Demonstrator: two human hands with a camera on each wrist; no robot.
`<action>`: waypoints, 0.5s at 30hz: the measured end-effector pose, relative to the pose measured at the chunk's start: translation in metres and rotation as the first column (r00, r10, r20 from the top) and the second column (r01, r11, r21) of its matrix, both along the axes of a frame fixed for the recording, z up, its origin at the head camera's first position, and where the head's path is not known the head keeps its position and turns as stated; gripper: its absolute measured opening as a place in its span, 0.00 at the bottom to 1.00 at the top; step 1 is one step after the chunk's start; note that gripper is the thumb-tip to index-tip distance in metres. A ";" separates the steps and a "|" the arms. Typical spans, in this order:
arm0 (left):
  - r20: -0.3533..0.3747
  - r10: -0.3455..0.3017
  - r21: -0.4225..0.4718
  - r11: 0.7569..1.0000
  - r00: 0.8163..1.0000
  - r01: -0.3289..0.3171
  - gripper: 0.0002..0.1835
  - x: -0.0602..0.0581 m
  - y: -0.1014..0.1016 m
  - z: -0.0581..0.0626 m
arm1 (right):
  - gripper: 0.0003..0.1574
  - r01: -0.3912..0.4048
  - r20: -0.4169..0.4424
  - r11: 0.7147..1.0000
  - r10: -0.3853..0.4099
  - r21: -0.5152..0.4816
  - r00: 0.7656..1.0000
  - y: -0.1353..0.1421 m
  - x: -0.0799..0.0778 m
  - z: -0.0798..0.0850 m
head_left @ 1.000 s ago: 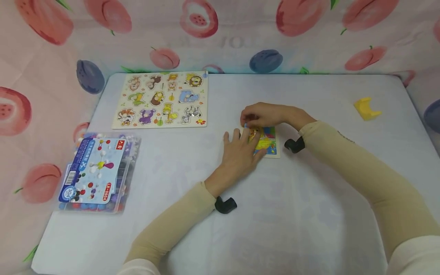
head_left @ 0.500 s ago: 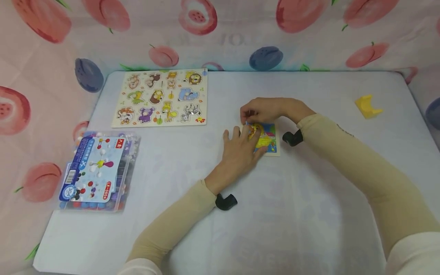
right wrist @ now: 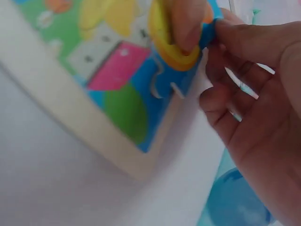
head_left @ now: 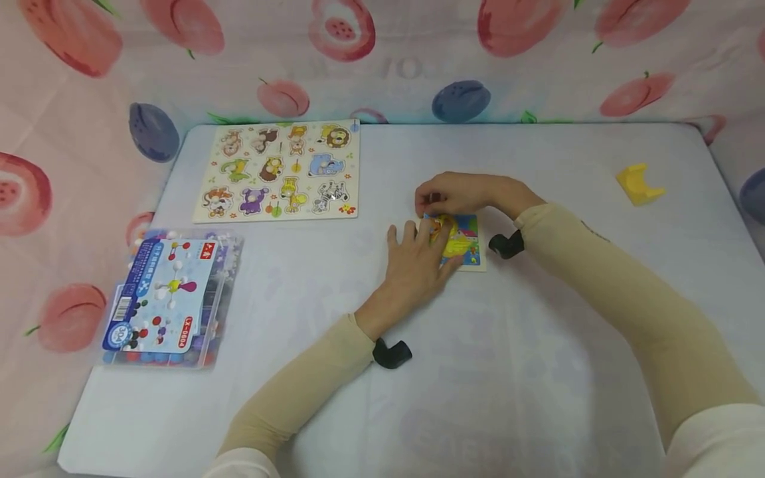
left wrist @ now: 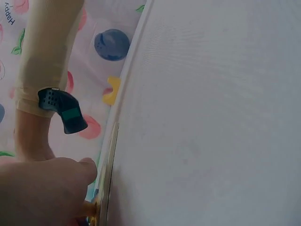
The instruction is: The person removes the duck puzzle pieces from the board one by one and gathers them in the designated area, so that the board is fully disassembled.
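Note:
A small jigsaw puzzle with a yellow animal picture lies on the table in the head view. My left hand rests over its left part, fingers spread and fairly straight. In the right wrist view, a fingertip of that hand touches a yellow-and-blue piece that sits slightly raised, with gaps around its edge. My right hand is at the puzzle's far edge. Its thumb and index finger pinch the blue edge of a puzzle piece, seen close up in the right wrist view. The left hand covers the puzzle's left side.
An animal peg puzzle board lies at the back left. Below it, a clear plastic box of molecular model parts sits by the left edge. A yellow bracket-shaped piece lies at the back right. Black wrist cameras stick out from both sleeves.
Both hands stay in nearly the same place at the puzzle. The right hand's fingers shift very slightly at the far edge, and the head view tilts a little.

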State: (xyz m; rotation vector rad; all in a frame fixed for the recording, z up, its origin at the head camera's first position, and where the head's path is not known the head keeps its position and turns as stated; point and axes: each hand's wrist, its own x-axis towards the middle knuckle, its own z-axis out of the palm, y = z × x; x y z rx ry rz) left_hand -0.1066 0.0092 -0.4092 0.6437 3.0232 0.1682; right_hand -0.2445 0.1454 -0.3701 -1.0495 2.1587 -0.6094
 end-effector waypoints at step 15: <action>-0.029 0.000 -0.003 1.000 1.000 0.000 0.36 -0.001 -0.001 -0.001 | 0.07 0.076 0.063 0.993 -0.071 -0.092 0.995 0.006 0.004 -0.008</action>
